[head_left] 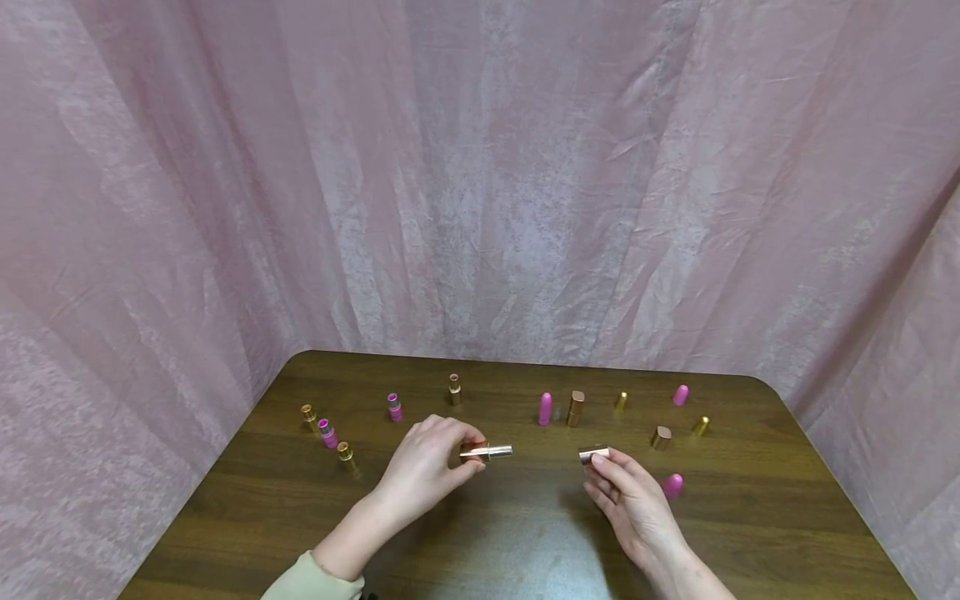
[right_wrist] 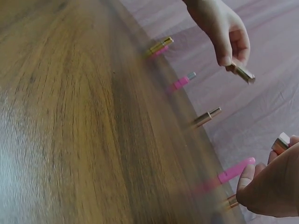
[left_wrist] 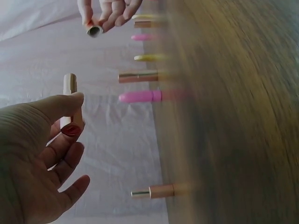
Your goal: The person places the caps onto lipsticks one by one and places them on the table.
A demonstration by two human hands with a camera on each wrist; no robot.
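Two lipstick tubes stand closed near the middle of the frame, a pink one [head_left: 545, 410] and a rose-gold one [head_left: 575, 410]; as far as I can judge those are complete, which leaves six in two parts, the pair in my hands among them. At lower centre my left hand [head_left: 427, 457] pinches a rose-gold base [head_left: 474, 452] between thumb and fingers, its silvery neck pointing right. At lower right my right hand [head_left: 633, 502] grasps a rose-gold cap [head_left: 595, 455] in the same way, its open end towards the base but apart from it. On the wooden table [head_left: 787, 533] I count five uncapped bases at left: two gold [head_left: 346, 454], two pink [head_left: 394, 407], one rose-gold [head_left: 454, 390]. Five loose caps stand at right: two gold [head_left: 701, 426], two pink [head_left: 680, 396], one rose-gold [head_left: 662, 438]. With what I hold, that makes six bases and six caps.
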